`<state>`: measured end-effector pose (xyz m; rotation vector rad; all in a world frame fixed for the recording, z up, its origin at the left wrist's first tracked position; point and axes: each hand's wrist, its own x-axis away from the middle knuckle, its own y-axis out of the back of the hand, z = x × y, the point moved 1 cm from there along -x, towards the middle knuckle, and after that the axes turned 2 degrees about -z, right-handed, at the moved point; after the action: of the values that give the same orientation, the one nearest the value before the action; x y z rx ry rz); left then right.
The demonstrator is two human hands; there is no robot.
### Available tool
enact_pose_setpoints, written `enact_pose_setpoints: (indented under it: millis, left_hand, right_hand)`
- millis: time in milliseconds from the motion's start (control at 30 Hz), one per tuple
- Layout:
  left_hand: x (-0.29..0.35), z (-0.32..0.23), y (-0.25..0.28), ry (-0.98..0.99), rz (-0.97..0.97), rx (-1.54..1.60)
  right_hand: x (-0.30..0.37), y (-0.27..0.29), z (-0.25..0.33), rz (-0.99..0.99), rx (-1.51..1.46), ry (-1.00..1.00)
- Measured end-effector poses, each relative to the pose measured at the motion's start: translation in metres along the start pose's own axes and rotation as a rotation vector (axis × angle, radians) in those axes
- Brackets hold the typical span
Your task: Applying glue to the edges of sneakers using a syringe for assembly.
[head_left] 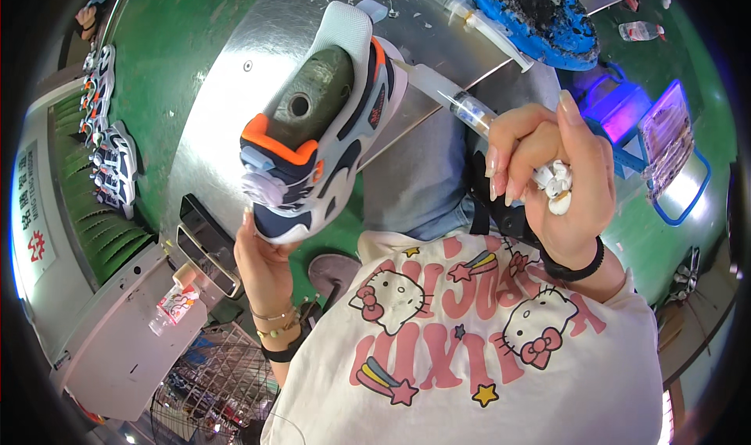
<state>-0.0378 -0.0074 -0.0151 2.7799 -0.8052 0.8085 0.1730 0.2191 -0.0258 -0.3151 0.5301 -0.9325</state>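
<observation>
A sneaker [344, 132] in white, navy and orange is tilted over the metal table. A dark green shoe last [313, 93] with a round hole fills its opening. My left hand [266, 261] grips the shoe at its toe end, the fingers partly hidden beneath. My right hand [559, 171] is closed round the rear of a clear syringe [472, 112]. The syringe's pale tip end points at the shoe's sole edge; whether they touch I cannot tell. Against my right palm sits a crumpled white lump [554, 181], its kind unclear.
Another syringe [497, 37] lies on the metal table [227, 77] beside a blue tray [540, 23] with dark residue. Finished-looking sneakers [113, 163] line the far left. A phone [207, 245], a small bottle [174, 308] and a wire fan guard [207, 382] are at lower left.
</observation>
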Motion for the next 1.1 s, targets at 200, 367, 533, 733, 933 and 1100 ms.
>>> enact_pose_setpoints:
  millis: [200, 367, 533, 733, 933, 1100]
  left_hand:
    - [0.015, 0.019, -0.011, 0.092, 0.188, 0.143]
    - [0.019, 0.025, -0.042, 0.152, 0.363, 0.17]
    - [0.014, 0.038, -0.062, 0.26, 0.48, 0.206]
    - [0.007, 0.051, -0.087, 0.267, 0.635, 0.359]
    - [0.006, 0.053, -0.114, 0.36, 0.708, 0.381]
    - [0.004, 0.06, -0.116, 0.351, 0.721, 0.328]
  right_hand:
    - [0.001, 0.006, 0.01, -0.087, 0.005, -0.189]
    - [-0.001, 0.006, 0.014, -0.069, -0.02, -0.179]
    - [-0.005, 0.007, 0.023, -0.085, 0.01, -0.201]
    - [0.007, 0.006, 0.03, -0.143, -0.021, -0.249]
    - [0.013, 0.002, 0.043, -0.001, 0.099, -0.132]
    - [0.013, 0.018, 0.046, 0.242, 0.245, 0.041]
